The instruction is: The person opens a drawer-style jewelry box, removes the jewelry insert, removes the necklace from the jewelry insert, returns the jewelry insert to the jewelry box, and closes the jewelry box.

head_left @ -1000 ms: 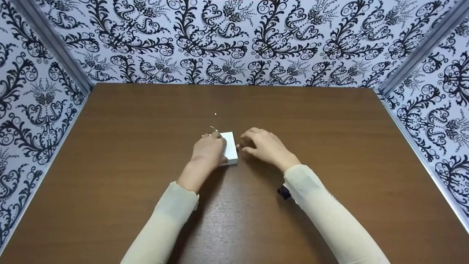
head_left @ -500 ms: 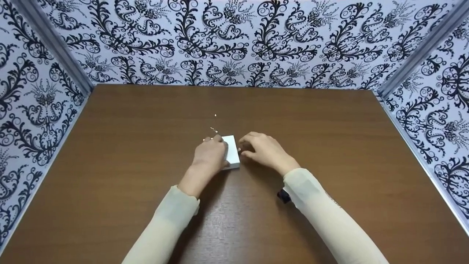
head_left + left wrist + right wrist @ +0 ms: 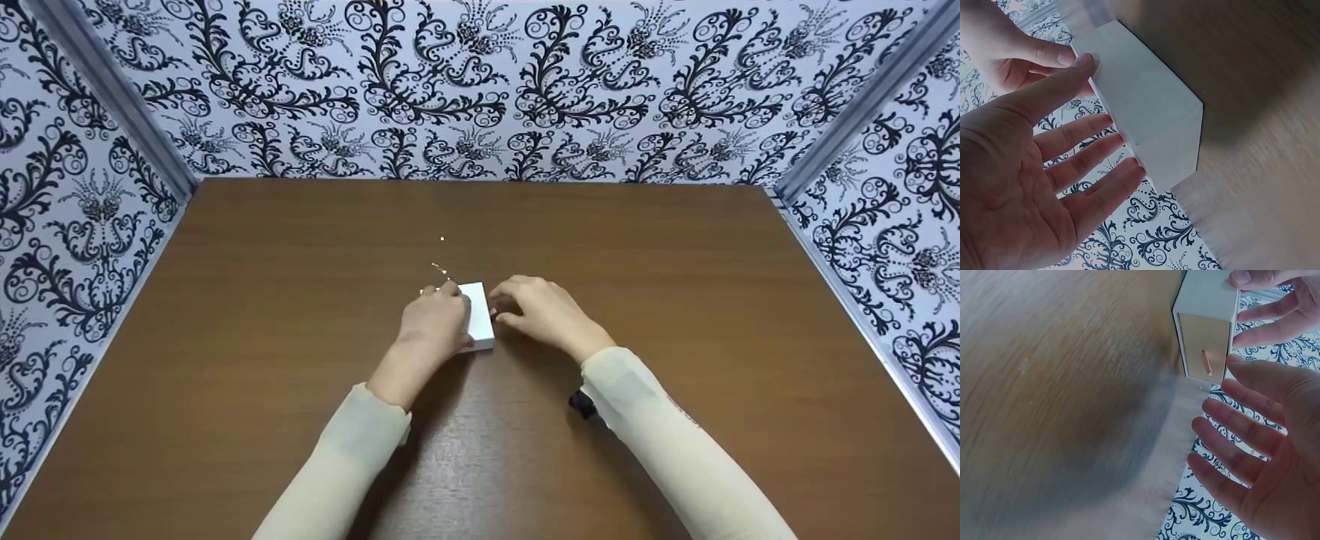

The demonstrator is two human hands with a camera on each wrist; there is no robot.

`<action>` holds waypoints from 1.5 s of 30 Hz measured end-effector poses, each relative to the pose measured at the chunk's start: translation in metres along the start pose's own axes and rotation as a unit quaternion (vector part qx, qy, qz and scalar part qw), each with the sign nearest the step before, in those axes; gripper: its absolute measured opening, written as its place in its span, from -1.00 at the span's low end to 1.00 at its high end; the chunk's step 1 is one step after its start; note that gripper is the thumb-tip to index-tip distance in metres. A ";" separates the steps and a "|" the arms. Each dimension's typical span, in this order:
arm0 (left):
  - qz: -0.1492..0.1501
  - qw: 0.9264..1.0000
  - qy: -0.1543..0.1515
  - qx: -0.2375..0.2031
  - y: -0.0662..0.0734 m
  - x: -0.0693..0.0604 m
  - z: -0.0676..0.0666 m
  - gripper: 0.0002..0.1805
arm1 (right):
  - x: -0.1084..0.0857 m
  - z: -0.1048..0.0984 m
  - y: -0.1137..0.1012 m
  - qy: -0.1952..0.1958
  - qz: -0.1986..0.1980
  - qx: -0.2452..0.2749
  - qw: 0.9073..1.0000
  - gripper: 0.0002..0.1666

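Observation:
A small white drawer box lies on the table. Its brown drawer front carries a short pull tab. My left hand holds the box from its left side; in the left wrist view, the thumb and fingers rest along one edge. Close by the drawer front, my right hand has its fingers spread and slightly bent. The right thumb tip is beside the box, and nothing shows pinched in that hand. A thin shiny strand, perhaps a chain, lies just beyond the left fingertips, partly hidden.
A tiny bright speck lies farther back on the brown wooden table. Patterned white-and-black walls with grey corner strips border the table at the back and sides. A dark device sits under the right cuff.
The box and left hand have shifted slightly toward the person and to the right, with the box turning a little. The right hand stays by the drawer front. The view has tilted slightly.

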State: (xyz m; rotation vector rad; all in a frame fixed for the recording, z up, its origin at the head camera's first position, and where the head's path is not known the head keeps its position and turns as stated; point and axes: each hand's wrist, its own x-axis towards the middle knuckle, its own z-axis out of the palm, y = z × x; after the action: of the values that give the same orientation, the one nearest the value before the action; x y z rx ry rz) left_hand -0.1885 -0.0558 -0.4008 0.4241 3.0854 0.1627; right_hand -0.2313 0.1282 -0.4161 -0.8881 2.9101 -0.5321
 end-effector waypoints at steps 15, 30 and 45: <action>-0.022 0.996 -0.068 -0.060 -0.014 0.009 -0.002 -0.05 | 0.002 0.006 -0.003 -0.013 0.005 -0.002 1.000 -0.70; 0.000 0.996 -0.074 -0.048 -0.018 0.013 -0.001 -0.18 | 0.015 0.021 -0.008 0.033 0.030 -0.039 0.998 -0.92; 0.037 0.995 -0.072 -0.064 -0.025 0.013 -0.002 -0.28 | 0.013 0.025 -0.013 0.025 0.033 -0.057 0.997 -0.83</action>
State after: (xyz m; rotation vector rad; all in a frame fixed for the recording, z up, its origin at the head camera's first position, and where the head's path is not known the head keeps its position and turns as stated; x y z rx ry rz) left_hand -0.2078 -0.0765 -0.4011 0.5196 2.8991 0.3155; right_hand -0.2313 0.1028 -0.4344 -0.7980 3.0302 -0.3926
